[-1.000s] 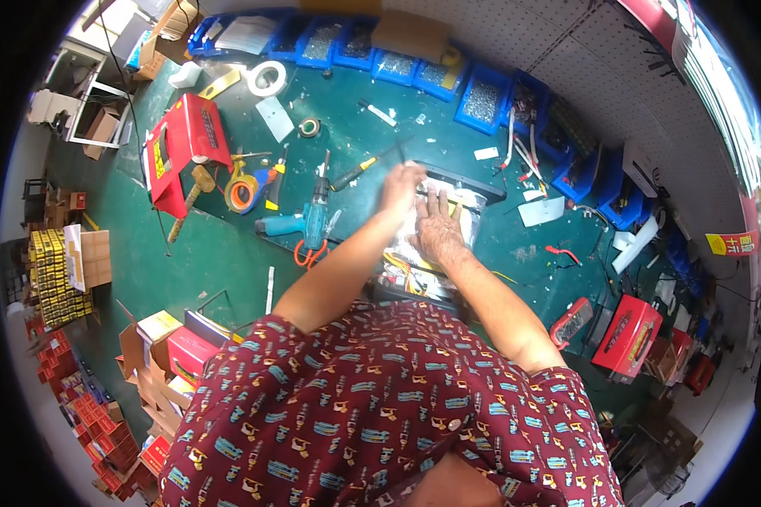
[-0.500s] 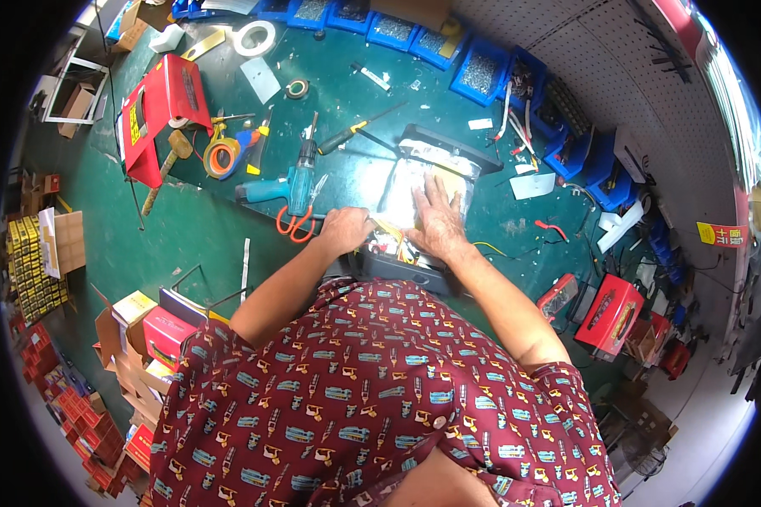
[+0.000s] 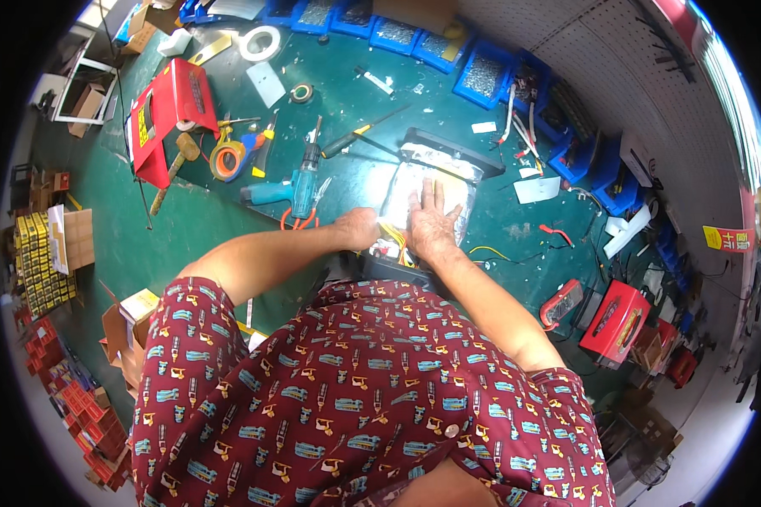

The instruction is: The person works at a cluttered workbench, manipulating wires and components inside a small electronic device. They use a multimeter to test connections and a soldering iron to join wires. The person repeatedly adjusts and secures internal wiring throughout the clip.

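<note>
My right grip [image 3: 432, 232] lies flat, fingers spread, on the silvery unit [image 3: 402, 189], which sits on the bench [image 3: 516, 226] to the right of the teal drill [image 3: 304, 193]. My left grip [image 3: 359, 228] curls at its near left edge; whether it pinches anything, I cannot tell. The unit looks heavy and stiff, its yellow wires [image 3: 392, 231] soft and fragile; the black end panels [image 3: 469, 156] seem the surest hold.

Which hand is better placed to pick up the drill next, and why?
Probably the left hand: it is by the left edge of the unit, nearer the drill; the right hand lies spread on the unit, farther away.
</note>
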Demonstrator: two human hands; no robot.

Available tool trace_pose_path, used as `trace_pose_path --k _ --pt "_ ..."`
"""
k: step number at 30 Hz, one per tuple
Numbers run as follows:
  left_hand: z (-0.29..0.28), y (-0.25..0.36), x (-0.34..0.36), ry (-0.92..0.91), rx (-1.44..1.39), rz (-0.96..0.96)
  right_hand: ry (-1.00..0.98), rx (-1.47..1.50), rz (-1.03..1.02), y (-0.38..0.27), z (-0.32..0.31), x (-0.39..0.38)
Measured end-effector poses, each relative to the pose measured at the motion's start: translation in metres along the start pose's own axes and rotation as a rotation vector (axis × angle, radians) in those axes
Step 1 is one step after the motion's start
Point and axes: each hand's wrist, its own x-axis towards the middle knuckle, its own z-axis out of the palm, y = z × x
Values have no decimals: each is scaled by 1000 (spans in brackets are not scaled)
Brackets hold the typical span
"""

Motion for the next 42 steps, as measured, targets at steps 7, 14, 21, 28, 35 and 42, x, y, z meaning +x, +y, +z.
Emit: trace_pose_path --k 7,14,21,28,35,42 --pt "5 19 2 -3 50 5 27 42 -12 5 -9 -3" --pt "9 26 -12 15 77 -88 136 50 -66 12 5 -2" --pt "18 -83 -26 463 -306 107 39 69 -83 9 -13 -10" --pt "58 -122 -35 1009 -142 -299 216 136 -230 35 -12 -8" --pt "67 -122 -32 927 -199 -359 452 577 -293 38 -41 41" --pt "59 -139 -33 741 -135 -395 199 460 -424 -24 -94 99"
